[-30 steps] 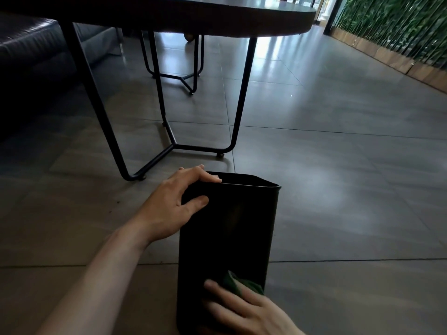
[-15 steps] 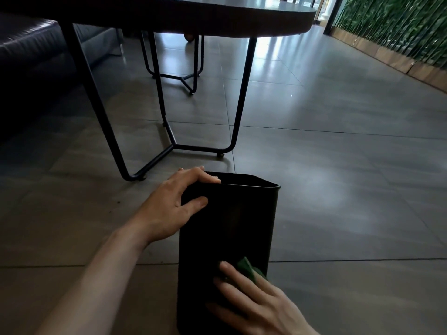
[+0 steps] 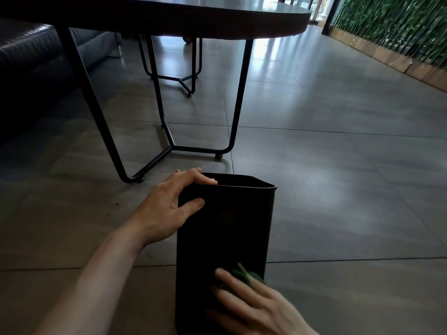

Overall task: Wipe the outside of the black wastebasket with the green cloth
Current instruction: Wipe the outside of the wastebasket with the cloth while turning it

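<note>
The black wastebasket (image 3: pixel 225 240) is seen standing upright on the tiled floor (image 3: pixel 338 189), low in the middle of the view, its open top turned away from the camera. No brand, label or writing can be made out on its dark side, which is in deep shadow.

Its near left top corner is gripped by the left hand (image 3: pixel 169 206): the fingers (image 3: pixel 193 176) are curled over the rim, and the thumb is laid flat on the outer wall just below. The forearm is stretched in from the lower left edge of the view.

The green cloth (image 3: pixel 243 274) is pressed against the lower right part of the near wall by the right hand (image 3: pixel 256 308). The fingers of that hand are spread almost flat over the cloth, so that only a small crumpled part of it is shown above the fingertips. The hand is slightly blurred.

Beyond the wastebasket, a dark round table (image 3: pixel 193 15) on thin black metal legs is seen, one foot of its frame resting on the floor just past the basket's far rim. A dark sofa (image 3: pixel 29 59) is placed at the left edge of the floor, and a green plant wall (image 3: pixel 396 27) above a wooden base is set along the right edge.
</note>
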Demonstrator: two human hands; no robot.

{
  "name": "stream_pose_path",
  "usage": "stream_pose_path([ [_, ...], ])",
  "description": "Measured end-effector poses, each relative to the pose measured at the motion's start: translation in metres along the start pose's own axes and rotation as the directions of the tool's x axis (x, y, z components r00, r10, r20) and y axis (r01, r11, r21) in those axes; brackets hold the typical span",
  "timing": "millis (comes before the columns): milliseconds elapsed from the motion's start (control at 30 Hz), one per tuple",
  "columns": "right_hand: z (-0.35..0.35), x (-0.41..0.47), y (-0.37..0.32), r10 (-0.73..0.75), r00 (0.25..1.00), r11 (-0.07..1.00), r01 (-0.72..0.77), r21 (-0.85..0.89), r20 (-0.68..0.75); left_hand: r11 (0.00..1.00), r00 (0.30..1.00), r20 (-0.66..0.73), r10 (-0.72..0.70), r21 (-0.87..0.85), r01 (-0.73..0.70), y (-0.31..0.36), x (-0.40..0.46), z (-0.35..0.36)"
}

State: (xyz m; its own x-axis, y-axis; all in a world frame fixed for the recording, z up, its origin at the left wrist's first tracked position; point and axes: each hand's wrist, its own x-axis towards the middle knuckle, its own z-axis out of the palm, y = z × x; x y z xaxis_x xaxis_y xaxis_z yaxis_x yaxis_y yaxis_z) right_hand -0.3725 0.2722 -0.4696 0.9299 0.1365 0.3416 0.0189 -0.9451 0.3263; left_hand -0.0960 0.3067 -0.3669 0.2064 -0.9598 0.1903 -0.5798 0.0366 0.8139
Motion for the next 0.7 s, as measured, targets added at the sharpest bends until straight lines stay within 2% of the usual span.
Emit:
stream_pose_path([
  [33, -0.002, 0.002, 0.008, 0.045, 0.998, 0.999, -0.045, 0.023, -0.031, 1.000, 1.000, -0.007, -0.004, 0.000, 0.004, -0.001, 0.000, 0.000],
  [100, -0.012, 0.021, 0.031, 0.235, 0.963, 0.969, -0.221, 0.110, -0.136, 1.000, 1.000, -0.014, -0.007, -0.002, 0.007, -0.002, 0.001, -0.001],
  [167, -0.022, 0.044, 0.058, 0.434, 0.873, 0.899, -0.405, 0.166, -0.221, 1.000, 1.000, -0.008, -0.002, -0.002, 0.002, -0.002, 0.001, 0.000],
  [233, -0.026, 0.058, 0.071, 0.530, 0.809, 0.848, -0.493, 0.195, -0.255, 1.000, 1.000, -0.008, -0.006, 0.001, 0.006, -0.003, 0.001, -0.001],
  [300, -0.019, 0.052, 0.057, 0.462, 0.856, 0.885, -0.430, 0.179, -0.232, 1.000, 1.000, -0.008, -0.009, 0.009, 0.009, -0.004, 0.001, -0.001],
  [400, -0.003, 0.017, 0.009, 0.148, 0.984, 0.988, -0.143, 0.056, -0.101, 1.000, 1.000, -0.013, 0.002, 0.017, -0.002, -0.004, 0.001, -0.001],
  [467, -0.007, 0.004, 0.002, 0.049, 0.999, 0.998, -0.048, 0.033, -0.025, 1.000, 1.000, -0.012, 0.017, 0.017, -0.017, -0.003, 0.001, 0.000],
  [533, -0.013, 0.013, 0.019, 0.138, 0.986, 0.987, -0.130, 0.090, -0.092, 1.000, 1.000, -0.017, 0.017, 0.011, -0.017, -0.003, 0.002, 0.001],
  [633, -0.029, 0.051, 0.059, 0.427, 0.879, 0.901, -0.393, 0.186, -0.211, 1.000, 1.000, -0.004, 0.011, -0.003, -0.011, -0.003, 0.001, 0.001],
  [700, -0.029, 0.068, 0.070, 0.507, 0.825, 0.860, -0.467, 0.205, -0.250, 1.000, 1.000, 0.000, 0.012, 0.002, -0.012, -0.003, 0.000, -0.001],
])
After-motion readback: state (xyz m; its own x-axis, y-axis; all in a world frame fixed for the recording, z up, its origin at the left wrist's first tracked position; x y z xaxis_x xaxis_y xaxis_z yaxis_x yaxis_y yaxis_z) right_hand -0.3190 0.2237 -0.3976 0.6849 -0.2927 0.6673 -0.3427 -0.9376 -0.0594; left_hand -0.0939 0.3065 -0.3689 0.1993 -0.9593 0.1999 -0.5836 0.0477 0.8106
